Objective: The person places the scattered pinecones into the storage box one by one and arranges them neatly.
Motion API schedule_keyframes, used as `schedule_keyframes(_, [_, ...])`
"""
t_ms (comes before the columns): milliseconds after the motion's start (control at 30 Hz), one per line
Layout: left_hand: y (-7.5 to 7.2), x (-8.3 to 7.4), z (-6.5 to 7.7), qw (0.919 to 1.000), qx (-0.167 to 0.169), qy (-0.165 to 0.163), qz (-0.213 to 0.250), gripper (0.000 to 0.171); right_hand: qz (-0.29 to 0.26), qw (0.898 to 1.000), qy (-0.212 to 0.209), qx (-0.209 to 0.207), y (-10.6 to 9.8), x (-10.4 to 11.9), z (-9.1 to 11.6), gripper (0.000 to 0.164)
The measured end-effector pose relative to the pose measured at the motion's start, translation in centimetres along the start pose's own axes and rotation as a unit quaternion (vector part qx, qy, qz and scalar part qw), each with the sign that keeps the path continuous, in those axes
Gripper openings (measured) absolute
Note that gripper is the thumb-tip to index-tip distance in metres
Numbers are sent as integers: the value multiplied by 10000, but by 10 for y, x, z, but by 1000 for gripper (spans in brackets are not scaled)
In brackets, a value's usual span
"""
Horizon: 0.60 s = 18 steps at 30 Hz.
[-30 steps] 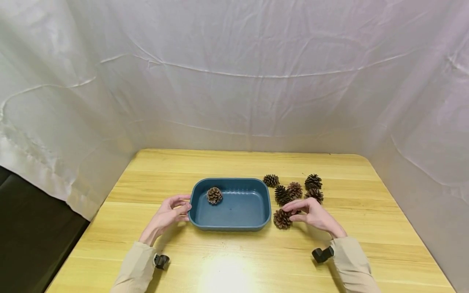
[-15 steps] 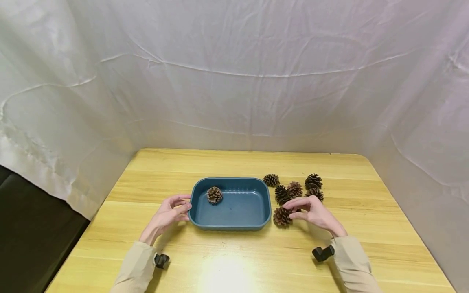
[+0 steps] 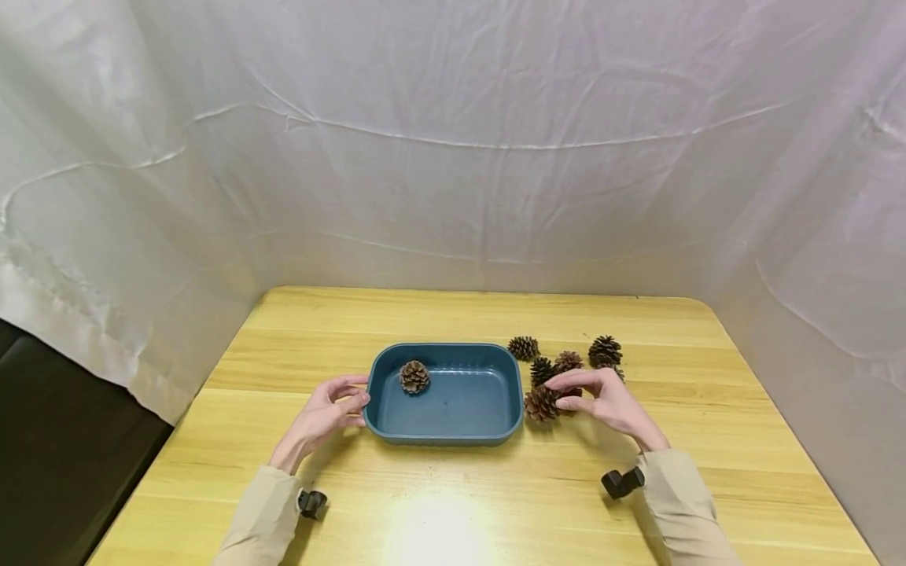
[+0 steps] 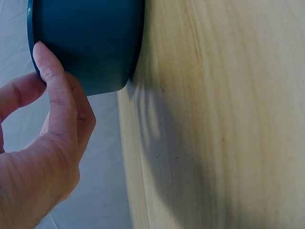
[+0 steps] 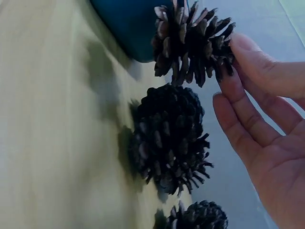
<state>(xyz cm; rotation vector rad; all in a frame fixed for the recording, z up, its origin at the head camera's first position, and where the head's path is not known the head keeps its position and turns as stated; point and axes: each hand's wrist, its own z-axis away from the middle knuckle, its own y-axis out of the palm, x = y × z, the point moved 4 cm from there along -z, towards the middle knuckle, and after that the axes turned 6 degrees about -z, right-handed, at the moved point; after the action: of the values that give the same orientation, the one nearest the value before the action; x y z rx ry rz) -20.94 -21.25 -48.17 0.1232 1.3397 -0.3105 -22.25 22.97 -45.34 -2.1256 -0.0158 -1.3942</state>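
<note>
My left hand [image 3: 322, 413] grips the left rim of a blue plastic basin [image 3: 444, 438], thumb and fingers pinching the edge in the left wrist view. One brown pine cone [image 3: 414, 377] lies inside it, towards the back left. Just off the basin's right side, my right hand [image 3: 609, 401] pinches another pine cone [image 5: 193, 45] between thumb and fingertips. The right wrist view has this cone raised above the wooden table, with its shadow below. More pine cones [image 5: 167, 129] lie near the right hand, which partly hides some of them in the head view.
Several loose pine cones [image 3: 524, 348] sit on the wooden table [image 3: 439, 487] to the right of the basin. Pale cloth [image 3: 481, 157] hangs behind and at both sides. A dark padded surface [image 3: 64, 448] is at the far left.
My right hand has closed on the nearest pine cone and lifted it slightly, up and a little left towards the basin. The left hand and the basin have stayed put.
</note>
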Motion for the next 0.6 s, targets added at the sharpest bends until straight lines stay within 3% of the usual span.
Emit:
schedule_keyframes(400, [0, 0, 0, 10000, 36, 59, -10, 54, 349, 9994, 1, -78, -8, 12, -13, 26])
schedule_keyframes(600, [2, -1, 0, 10000, 44, 42, -10, 55, 236, 9996, -32, -172, -13, 20, -21, 24])
